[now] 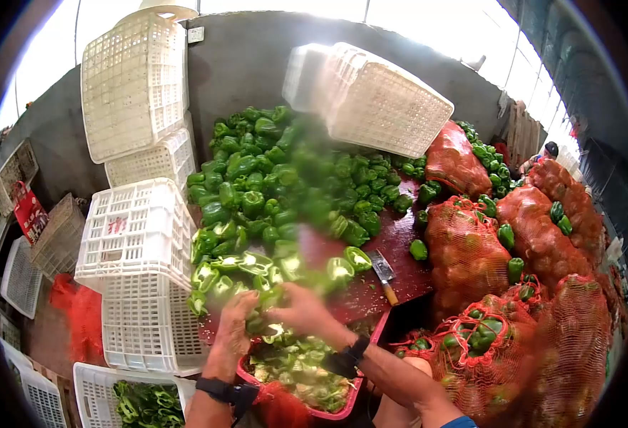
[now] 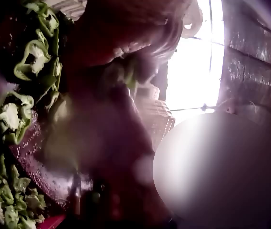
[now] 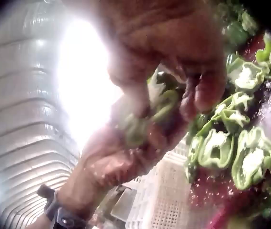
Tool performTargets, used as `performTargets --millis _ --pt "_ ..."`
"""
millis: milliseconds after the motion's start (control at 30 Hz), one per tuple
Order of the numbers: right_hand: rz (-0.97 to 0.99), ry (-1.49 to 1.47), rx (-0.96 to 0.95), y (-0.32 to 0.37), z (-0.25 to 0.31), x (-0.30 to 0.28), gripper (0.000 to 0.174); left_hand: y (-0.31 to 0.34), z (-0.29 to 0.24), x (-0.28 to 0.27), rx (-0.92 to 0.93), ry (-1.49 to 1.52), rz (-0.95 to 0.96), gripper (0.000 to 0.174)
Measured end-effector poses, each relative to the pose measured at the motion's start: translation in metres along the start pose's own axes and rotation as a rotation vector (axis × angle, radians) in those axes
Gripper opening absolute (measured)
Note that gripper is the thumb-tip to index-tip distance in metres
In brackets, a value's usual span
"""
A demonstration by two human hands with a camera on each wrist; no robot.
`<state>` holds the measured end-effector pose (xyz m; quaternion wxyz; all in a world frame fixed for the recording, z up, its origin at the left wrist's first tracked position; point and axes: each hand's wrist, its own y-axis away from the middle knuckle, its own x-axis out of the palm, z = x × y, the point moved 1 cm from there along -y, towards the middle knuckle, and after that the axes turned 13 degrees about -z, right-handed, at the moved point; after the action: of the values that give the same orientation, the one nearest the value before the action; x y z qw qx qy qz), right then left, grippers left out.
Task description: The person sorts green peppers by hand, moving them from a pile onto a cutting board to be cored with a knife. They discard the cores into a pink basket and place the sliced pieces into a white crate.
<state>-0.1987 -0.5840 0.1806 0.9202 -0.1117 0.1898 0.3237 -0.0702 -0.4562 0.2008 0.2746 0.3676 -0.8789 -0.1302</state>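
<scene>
Both hands meet over the near edge of the red table (image 1: 407, 274). My left hand (image 1: 235, 321) holds a cut green pepper (image 3: 164, 106), its thumb and fingers curled round it. From above, my right hand (image 3: 169, 43) pinches at the same pepper with bent fingers, close to its pale inside. The hands hide part of the pepper in the head view. Halved peppers (image 1: 255, 264) with white cores lie cut side up just beyond the hands. Under the hands, a pink tub (image 1: 346, 410) contains pale green scraps (image 1: 300, 371).
A broad knife (image 1: 380, 265) with a wooden handle lies at the table's right. Whole peppers (image 1: 243, 167) are heaped at the back. White crates (image 1: 139, 225) are stacked at left; red mesh sacks (image 1: 464, 250) crowd the right. Another crate (image 1: 392, 100) tilts over the heap.
</scene>
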Motion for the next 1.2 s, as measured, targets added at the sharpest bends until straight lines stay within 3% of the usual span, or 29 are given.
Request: performTargets --millis 100,167,233,300,367,433,600,700,733,767,933,1033,1167,1200 --pt "-0.127 0.213 -0.267 -0.003 -0.020 0.011 0.062 -0.012 0.020 0.005 0.138 -0.095 -0.151 0.044" --pt "-0.068 0.105 -0.180 -0.006 -0.018 0.010 0.057 -0.010 0.021 0.010 0.159 -0.153 -0.178 0.029" --pt "-0.067 0.036 -0.112 -0.010 -0.024 0.007 0.056 -0.023 0.034 0.003 0.185 -0.181 -0.115 0.032" --pt "-0.138 0.160 -0.331 -0.006 -0.011 0.000 0.058 -0.026 0.040 0.008 0.365 -0.328 -0.146 0.037" --pt "-0.122 0.097 -0.178 0.000 -0.008 -0.001 0.057 -0.013 0.027 0.016 0.300 -0.334 -0.134 0.041" --pt "0.021 0.026 0.037 -0.003 0.001 -0.010 0.050 -0.006 0.020 0.018 0.194 -0.251 -0.066 0.041" --pt "0.092 0.109 0.078 0.000 0.011 -0.012 0.040 -0.009 0.033 0.017 0.404 -0.558 -0.108 0.048" --pt "-0.012 0.210 -0.236 -0.002 -0.027 0.005 0.030 0.004 0.033 0.023 0.584 -0.717 -0.105 0.055" --pt "0.018 0.233 -0.028 0.006 0.000 0.000 0.023 0.011 0.029 0.027 0.603 -0.751 -0.107 0.055" --pt "-0.003 0.238 -0.047 0.005 -0.003 0.002 0.022 0.014 0.025 0.030 0.626 -0.785 -0.109 0.055" --pt "-0.106 0.181 -0.217 -0.007 -0.015 0.012 0.012 -0.007 0.023 0.020 0.472 -0.529 -0.046 0.049" --pt "-0.130 0.109 -0.354 -0.002 -0.011 0.008 0.028 -0.011 0.018 0.011 0.487 -0.481 -0.004 0.044" --pt "0.002 -0.032 -0.427 0.000 0.002 0.005 0.053 -0.019 0.012 -0.001 0.162 -0.199 0.011 0.036" --pt "0.032 -0.082 -0.356 -0.002 0.004 0.000 0.051 -0.017 0.011 -0.002 0.166 -0.142 -0.002 0.035"
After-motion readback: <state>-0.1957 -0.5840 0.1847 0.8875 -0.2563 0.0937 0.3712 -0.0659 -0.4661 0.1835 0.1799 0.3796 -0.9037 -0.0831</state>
